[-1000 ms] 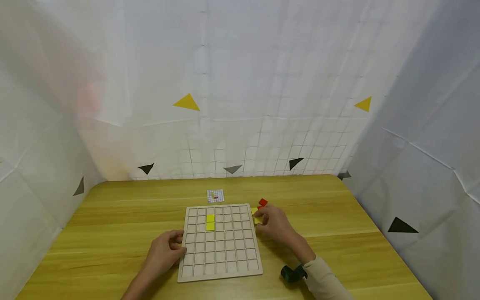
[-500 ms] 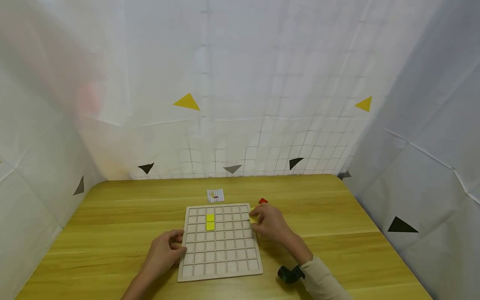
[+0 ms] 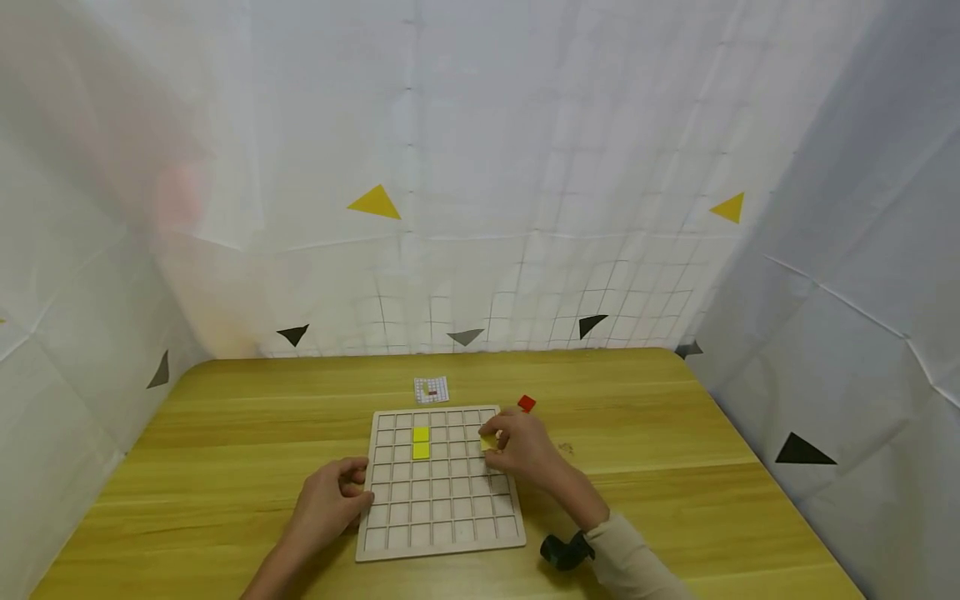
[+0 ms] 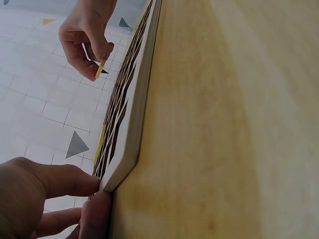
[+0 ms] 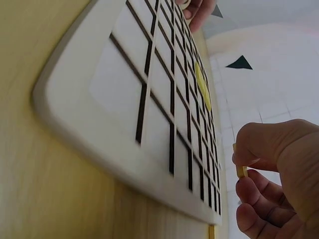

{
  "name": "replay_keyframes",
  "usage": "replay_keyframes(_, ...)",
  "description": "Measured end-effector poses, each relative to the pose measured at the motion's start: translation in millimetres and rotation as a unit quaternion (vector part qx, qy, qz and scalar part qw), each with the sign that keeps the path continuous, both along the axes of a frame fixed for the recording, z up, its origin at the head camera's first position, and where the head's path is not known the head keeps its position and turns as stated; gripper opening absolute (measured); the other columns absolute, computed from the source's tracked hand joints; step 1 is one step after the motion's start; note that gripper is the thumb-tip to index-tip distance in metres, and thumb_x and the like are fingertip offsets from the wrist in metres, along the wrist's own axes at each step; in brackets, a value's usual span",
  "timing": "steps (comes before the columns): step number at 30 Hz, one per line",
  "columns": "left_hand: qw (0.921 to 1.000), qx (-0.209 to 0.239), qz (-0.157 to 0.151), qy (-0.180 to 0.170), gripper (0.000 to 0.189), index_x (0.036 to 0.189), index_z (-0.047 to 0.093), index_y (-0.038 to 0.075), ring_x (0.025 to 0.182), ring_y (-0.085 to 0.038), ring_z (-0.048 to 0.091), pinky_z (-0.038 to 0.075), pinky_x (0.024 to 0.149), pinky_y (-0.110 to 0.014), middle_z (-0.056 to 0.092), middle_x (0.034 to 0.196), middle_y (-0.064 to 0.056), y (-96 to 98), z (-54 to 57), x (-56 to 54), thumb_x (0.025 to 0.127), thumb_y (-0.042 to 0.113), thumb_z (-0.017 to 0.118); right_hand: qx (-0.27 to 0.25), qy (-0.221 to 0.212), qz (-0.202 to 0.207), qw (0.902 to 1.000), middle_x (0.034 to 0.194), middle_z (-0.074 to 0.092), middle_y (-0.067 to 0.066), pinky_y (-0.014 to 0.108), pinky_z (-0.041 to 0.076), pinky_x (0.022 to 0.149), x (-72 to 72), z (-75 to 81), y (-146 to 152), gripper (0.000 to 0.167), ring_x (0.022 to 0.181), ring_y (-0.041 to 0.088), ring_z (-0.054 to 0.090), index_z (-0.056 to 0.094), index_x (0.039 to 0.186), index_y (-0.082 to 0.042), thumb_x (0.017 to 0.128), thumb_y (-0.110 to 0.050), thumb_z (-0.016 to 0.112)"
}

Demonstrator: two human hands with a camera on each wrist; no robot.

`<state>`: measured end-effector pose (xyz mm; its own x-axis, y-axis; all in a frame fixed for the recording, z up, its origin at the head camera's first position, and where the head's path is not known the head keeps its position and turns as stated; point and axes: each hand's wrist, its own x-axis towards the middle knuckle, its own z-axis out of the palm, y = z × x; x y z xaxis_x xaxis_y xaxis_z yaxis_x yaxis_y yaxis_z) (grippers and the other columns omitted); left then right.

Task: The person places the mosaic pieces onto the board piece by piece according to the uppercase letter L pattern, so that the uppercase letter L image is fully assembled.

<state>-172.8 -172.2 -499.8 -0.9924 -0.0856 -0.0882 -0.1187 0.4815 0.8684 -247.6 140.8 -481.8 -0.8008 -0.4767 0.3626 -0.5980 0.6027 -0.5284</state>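
A pale wooden grid board (image 3: 442, 508) lies on the table, with two yellow square tiles (image 3: 421, 434) set one behind the other in its cells. My left hand (image 3: 326, 502) holds the board's left edge between thumb and fingers; the left wrist view shows them against the rim. Over the board's right side, my right hand (image 3: 521, 448) pinches a yellow tile (image 5: 240, 162) between thumb and fingers. That tile stays raised off the grid. Just behind my right hand lies a red tile (image 3: 527, 403), close to the board's far right corner.
Behind the board, a small printed card (image 3: 431, 390) carries a grid with coloured squares. A black device (image 3: 564, 552) sits by my right wrist, near the sleeve. White sheeting (image 3: 480, 150) with triangle markers walls the wooden table (image 3: 225, 442) at the back and sides.
My right hand has moved left from the loose tiles beside the board to above its right columns, bringing a yellow tile along. My left hand has stayed at the left edge.
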Motion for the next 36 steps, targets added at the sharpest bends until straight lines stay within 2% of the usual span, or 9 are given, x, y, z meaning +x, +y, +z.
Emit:
replay_keyframes(6,1.0,0.005,-0.001,-0.001,0.052,0.128,0.063,-0.003,0.082,-0.017,0.063,0.055,0.055,-0.031,0.064,0.1,-0.007,-0.2,-0.8,-0.2,0.078,-0.001,0.077,0.001,-0.041,0.008,0.9991,0.092,0.06,0.002,0.024,0.05,0.058,3.6,4.1,-15.6,0.023,0.073,0.016,0.059,0.076,0.099,-0.005,0.077,-0.004,0.076)
replay_keyframes(12,0.9999,0.01,-0.002,-0.001,0.052,0.127,0.063,-0.004,0.082,-0.017,0.063,0.055,0.055,-0.031,0.064,0.1,-0.007,0.0,-1.1,0.0,0.078,-0.002,0.077,0.006,-0.061,0.013,0.9981,0.091,0.059,-0.002,0.022,0.05,0.059,5.6,3.9,-31.1,0.025,0.073,0.013,0.058,0.076,0.102,-0.007,0.077,-0.006,0.075)
replay_keyframes(18,1.0,0.009,0.0,-0.001,0.051,0.128,0.063,-0.003,0.082,-0.017,0.064,0.055,0.055,-0.032,0.063,0.1,-0.007,0.8,-1.1,0.1,0.078,-0.002,0.077,0.008,-0.057,0.025,0.998,0.092,0.06,-0.004,0.021,0.049,0.058,9.1,1.3,-44.9,0.025,0.073,0.011,0.058,0.077,0.103,-0.008,0.077,-0.007,0.074)
replay_keyframes(27,1.0,0.007,-0.001,0.005,0.052,0.127,0.064,-0.003,0.081,-0.017,0.064,0.055,0.055,-0.031,0.064,0.099,-0.006,0.6,-0.9,-0.1,0.077,-0.001,0.077,-0.001,-0.078,0.045,0.9959,0.095,0.061,-0.003,0.02,0.049,0.059,14.2,0.9,-59.9,0.028,0.073,0.012,0.06,0.077,0.103,-0.007,0.076,-0.004,0.074)
replay_keyframes(36,0.9999,0.011,-0.002,0.0,0.052,0.127,0.063,-0.003,0.081,-0.017,0.064,0.055,0.055,-0.032,0.064,0.099,-0.006,-0.1,-1.6,0.1,0.078,-0.002,0.078,0.014,-0.067,0.051,0.9964,0.092,0.061,-0.004,0.018,0.048,0.061,18.1,-1.9,-68.4,0.026,0.071,0.005,0.056,0.077,0.101,-0.009,0.075,-0.005,0.077)
